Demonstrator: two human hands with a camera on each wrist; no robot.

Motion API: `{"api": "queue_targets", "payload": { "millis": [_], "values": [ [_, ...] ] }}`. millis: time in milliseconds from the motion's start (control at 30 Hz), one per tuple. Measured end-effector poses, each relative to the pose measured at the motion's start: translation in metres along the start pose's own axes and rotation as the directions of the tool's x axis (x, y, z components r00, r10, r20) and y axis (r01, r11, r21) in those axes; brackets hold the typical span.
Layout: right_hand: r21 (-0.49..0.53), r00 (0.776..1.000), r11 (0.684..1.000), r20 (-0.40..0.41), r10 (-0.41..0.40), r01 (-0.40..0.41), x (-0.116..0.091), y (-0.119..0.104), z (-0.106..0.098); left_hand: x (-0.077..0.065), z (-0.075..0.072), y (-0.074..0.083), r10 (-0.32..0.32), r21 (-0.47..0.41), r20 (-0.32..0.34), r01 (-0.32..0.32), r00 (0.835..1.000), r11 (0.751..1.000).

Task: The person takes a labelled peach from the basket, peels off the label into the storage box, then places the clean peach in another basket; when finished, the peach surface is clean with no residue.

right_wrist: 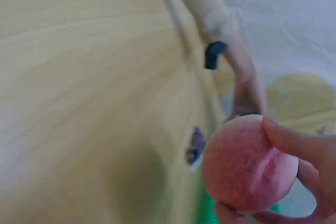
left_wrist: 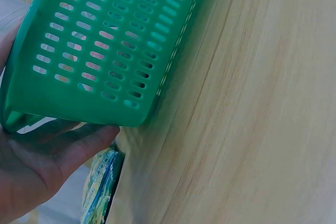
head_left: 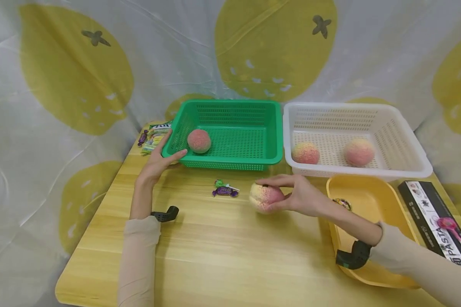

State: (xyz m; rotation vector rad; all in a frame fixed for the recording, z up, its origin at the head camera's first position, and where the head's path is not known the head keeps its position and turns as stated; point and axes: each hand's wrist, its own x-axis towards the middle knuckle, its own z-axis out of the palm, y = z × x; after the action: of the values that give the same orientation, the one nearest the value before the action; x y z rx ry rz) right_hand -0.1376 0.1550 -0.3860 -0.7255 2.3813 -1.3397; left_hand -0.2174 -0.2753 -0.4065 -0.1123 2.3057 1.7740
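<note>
My right hand (head_left: 301, 196) pinches a pink and yellow peach (head_left: 264, 197) between thumb and fingers, above the table in front of the baskets. In the right wrist view the peach (right_wrist: 247, 163) shows its pink side, with the fingers around it. At the near left corner of the green basket (head_left: 230, 160), my left hand (head_left: 157, 162) grips the rim, with the thumb on top. The left wrist view shows fingers (left_wrist: 86, 148) under the rim against the basket's outer wall (left_wrist: 68, 95). Another peach (head_left: 199, 141) lies inside this basket on the left.
A white basket (head_left: 353, 172) with two peaches stands right of the green one. Nearer sits a yellow bin (head_left: 369, 273) holding a shiny wrapped item, beside a black pasta box (head_left: 438, 226). A purple candy (head_left: 225, 192) and a lollipop (head_left: 220, 183) lie mid-table; a snack bag (head_left: 153, 138) is far left.
</note>
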Motion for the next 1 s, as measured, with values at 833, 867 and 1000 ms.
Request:
{"api": "queue_targets", "payload": {
  "millis": [833,867,1000],
  "values": [
    [-0.025,0.987,1.0,0.159,0.019,-0.015,-0.004,0.03,0.003,-0.009,0.003,0.009,0.064,0.085,-0.077,-0.057,0.995,0.995],
    [-0.017,0.988,1.0,0.155,0.021,-0.019,-0.005,0.03,0.003,-0.013,0.005,0.012,0.109,0.138,-0.11,-0.093,0.988,0.986],
    [-0.004,0.991,0.999,0.13,0.045,-0.044,-0.009,0.029,0.003,-0.034,0.026,0.03,0.388,0.337,-0.24,-0.298,0.89,0.893]
  ]
}}
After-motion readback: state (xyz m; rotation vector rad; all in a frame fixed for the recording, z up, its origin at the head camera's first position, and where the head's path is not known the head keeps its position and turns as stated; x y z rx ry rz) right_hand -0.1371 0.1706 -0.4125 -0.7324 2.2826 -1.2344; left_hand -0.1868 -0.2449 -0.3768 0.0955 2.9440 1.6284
